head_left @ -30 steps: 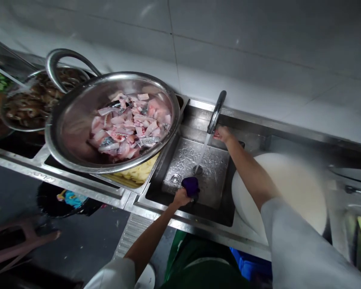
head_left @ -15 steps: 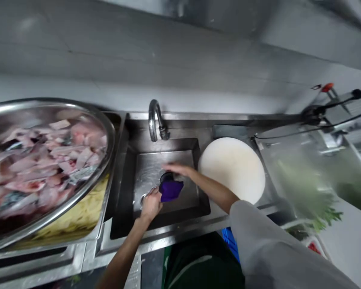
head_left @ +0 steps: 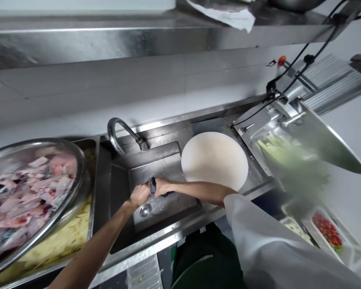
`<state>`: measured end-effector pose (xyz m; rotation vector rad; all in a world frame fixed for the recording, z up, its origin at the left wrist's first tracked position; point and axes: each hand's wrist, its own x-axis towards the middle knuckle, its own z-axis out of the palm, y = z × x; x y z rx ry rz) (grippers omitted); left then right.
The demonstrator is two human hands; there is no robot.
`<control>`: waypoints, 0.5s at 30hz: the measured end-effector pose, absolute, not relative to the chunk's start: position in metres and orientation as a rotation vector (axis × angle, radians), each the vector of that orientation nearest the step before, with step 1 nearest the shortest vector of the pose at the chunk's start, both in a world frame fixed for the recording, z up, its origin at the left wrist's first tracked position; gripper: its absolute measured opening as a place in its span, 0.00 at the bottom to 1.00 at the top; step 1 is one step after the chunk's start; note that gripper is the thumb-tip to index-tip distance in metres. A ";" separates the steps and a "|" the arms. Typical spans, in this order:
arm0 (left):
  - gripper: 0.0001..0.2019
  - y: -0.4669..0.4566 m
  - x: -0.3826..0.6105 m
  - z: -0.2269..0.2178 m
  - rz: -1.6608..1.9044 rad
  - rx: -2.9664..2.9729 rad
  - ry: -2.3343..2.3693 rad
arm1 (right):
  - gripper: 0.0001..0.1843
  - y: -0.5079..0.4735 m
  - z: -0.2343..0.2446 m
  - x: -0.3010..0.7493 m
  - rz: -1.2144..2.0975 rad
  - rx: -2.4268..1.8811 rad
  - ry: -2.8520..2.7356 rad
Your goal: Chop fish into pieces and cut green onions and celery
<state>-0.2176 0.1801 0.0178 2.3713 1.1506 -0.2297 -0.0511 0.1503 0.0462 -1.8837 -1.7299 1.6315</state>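
Over the steel sink (head_left: 123,224), my left hand (head_left: 140,194) is closed on what looks like a dark purple cloth (head_left: 152,186). Right beside it, my right hand (head_left: 163,187) also grips the cloth with bent fingers. Only a dark bit between the fists and a purple edge below the right hand show; my fingers hide the rest. Just below my hands is the sink's round drain (head_left: 145,210). Behind them the curved faucet (head_left: 116,136) rises at the sink's back edge.
A big steel bowl of cut fish (head_left: 78,160) rests over a tray of pale yellow slices (head_left: 63,235) on the left. To the right lie a round white cutting board (head_left: 215,160) and a slicing machine (head_left: 331,140) with greens. A steel shelf (head_left: 108,44) juts out above.
My right hand, open and flat beside the purple cloth before, has closed on it next to my left hand. The cloth is now bunched between both fists. My view has shifted.
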 end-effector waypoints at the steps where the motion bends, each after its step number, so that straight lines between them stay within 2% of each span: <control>1: 0.05 0.180 -0.212 0.021 -0.234 2.278 1.226 | 0.16 0.151 0.045 -0.050 1.500 -1.889 -1.809; 7: 0.07 0.156 -0.180 0.044 0.041 1.608 1.390 | 0.25 0.146 0.046 -0.023 0.923 -1.633 -2.319; 10: 0.11 0.136 -0.170 0.060 0.277 1.082 1.229 | 0.31 0.139 0.061 0.015 0.854 -1.742 -2.133; 13: 0.25 0.102 -0.175 0.070 0.560 0.845 1.163 | 0.35 0.124 0.082 0.090 0.766 -2.023 -1.748; 15: 0.30 0.061 -0.192 0.065 0.653 0.846 1.275 | 0.36 0.108 0.091 0.161 0.685 -2.135 -1.608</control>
